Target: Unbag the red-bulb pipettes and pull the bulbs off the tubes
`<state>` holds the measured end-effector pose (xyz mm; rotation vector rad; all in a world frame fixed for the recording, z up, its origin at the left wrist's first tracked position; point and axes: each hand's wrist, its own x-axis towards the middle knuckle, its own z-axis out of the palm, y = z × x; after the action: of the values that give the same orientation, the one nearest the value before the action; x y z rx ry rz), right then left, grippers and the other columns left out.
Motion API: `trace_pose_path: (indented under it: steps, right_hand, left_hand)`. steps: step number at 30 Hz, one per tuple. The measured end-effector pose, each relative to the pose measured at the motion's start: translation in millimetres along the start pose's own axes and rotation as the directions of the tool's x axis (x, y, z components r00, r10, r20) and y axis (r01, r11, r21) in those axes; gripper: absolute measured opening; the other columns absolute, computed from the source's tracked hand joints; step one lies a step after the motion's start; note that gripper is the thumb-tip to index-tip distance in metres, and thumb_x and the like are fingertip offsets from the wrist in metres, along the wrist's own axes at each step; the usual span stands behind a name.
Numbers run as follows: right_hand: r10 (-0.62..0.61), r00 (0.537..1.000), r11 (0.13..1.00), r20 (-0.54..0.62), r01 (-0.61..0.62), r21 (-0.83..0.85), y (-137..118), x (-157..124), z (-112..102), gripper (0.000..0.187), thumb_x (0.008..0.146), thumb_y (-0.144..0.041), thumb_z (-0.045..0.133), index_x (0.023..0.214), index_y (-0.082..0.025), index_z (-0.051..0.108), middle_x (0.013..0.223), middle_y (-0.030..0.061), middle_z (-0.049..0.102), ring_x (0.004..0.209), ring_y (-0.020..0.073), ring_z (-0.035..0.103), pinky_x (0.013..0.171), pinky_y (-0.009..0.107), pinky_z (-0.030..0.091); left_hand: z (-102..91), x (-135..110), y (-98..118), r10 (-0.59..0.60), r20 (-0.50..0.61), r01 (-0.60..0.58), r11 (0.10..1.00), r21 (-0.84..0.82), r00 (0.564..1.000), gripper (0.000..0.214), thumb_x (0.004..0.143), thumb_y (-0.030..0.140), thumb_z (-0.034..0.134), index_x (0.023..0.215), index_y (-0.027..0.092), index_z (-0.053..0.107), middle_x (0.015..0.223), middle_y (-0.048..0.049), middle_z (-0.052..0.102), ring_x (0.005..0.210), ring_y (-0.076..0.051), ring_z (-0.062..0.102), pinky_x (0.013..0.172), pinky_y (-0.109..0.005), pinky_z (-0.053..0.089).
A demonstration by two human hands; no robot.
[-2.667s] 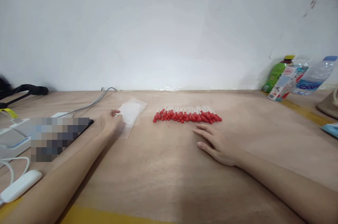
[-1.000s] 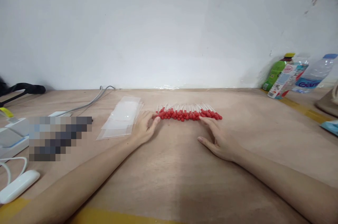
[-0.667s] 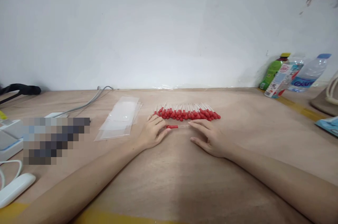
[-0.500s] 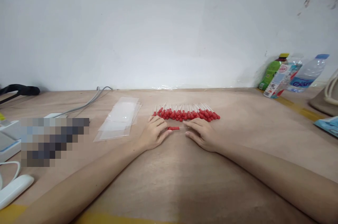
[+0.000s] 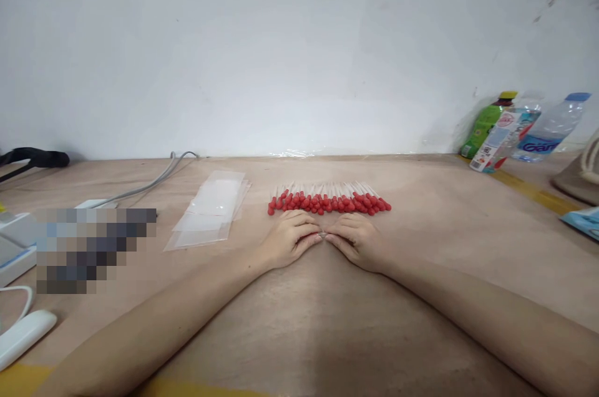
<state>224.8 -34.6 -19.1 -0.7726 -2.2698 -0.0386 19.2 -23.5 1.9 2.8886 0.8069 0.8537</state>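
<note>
Red-tipped sticks point(image 5: 327, 202) form a row just beyond the left hand point(image 5: 287, 240) and right hand point(image 5: 358, 240), which have closed together, curled fingertips point(image 5: 314, 236) touching, hiding the single drawn-out stick; whether either grips it cannot be told.

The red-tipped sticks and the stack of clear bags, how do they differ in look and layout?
The red-tipped sticks are thin pale pieces with bright red ends, laid side by side in a row; the clear bags are flat see-through sheets in a slightly fanned stack. The sticks lie just beyond the left hand and right hand, whose fingertips meet; the bags sit further left, touched by neither. Both lie flat on the table.
</note>
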Motion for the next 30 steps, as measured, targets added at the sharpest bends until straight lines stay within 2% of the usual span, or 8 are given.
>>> trace_pose_path:
  steps: [6, 10, 18, 22, 30]
  right_hand:
    - [-0.006, 0.999, 0.995, 0.048, 0.001, 0.098, -1, 3, -2, 0.023, 0.086, -0.028, 0.047, 0.103, -0.019, 0.06, 0.092, 0.0059, 0.064, 0.085, 0.0163, 0.057, 0.075, 0.031, 0.047]
    - [0.004, 0.998, 0.988, 0.066, -0.014, 0.151, -4, 6, -2, 0.022, 0.087, -0.025, 0.044, 0.102, -0.02, 0.059, 0.096, 0.0039, 0.065, 0.088, 0.0153, 0.059, 0.078, 0.03, 0.048]
    - [0.014, 0.997, 0.994, 0.073, -0.021, 0.105, -2, 1, -1, 0.025, 0.088, -0.022, 0.041, 0.107, -0.02, 0.058, 0.107, 0.0046, 0.064, 0.097, 0.0163, 0.059, 0.084, 0.032, 0.049]
    - [-0.039, 0.999, 0.995, 0.025, 0.037, 0.098, -1, -2, 1, 0.027, 0.088, -0.022, 0.041, 0.11, -0.02, 0.056, 0.108, 0.005, 0.063, 0.099, 0.0161, 0.059, 0.086, 0.031, 0.05]
    - [-0.147, 0.989, 0.989, 0.023, 0.147, 0.001, -5, -4, -2, 0.025, 0.089, -0.021, 0.04, 0.108, -0.018, 0.056, 0.103, 0.0068, 0.065, 0.098, 0.0156, 0.06, 0.085, 0.029, 0.052]
  left_hand:
    - [3.4, -1, -2, 0.011, -0.079, -0.009, 1.0, 0.024, 0.997, 0.02, 0.087, 0.029, 0.047, 0.091, 0.019, 0.063, 0.094, -0.0046, 0.065, 0.095, -0.018, 0.054, 0.086, -0.035, 0.041]
    - [3.8, -1, -3, 0.032, -0.097, -0.028, 0.999, 0.046, 0.995, 0.02, 0.086, 0.031, 0.048, 0.093, 0.02, 0.063, 0.097, -0.0045, 0.065, 0.098, -0.019, 0.054, 0.089, -0.036, 0.041]
    - [3.9, 0, -3, 0.003, 0.0, -0.003, 0.997, 0.078, 1.0, 0.023, 0.089, 0.029, 0.041, 0.091, 0.02, 0.062, 0.11, -0.0033, 0.062, 0.114, -0.018, 0.048, 0.1, -0.039, 0.032]
    - [0.6, -1, 0, -0.013, 0.075, 0.009, 0.999, 0.047, 0.997, 0.024, 0.091, 0.028, 0.037, 0.092, 0.019, 0.059, 0.111, -0.0037, 0.061, 0.116, -0.018, 0.046, 0.098, -0.037, 0.034]
    - [-6.1, -4, 5, -0.031, 0.174, 0.028, 0.999, 0.022, 0.984, 0.022, 0.092, 0.026, 0.033, 0.093, 0.019, 0.055, 0.114, -0.0042, 0.059, 0.118, -0.017, 0.044, 0.095, -0.035, 0.034]
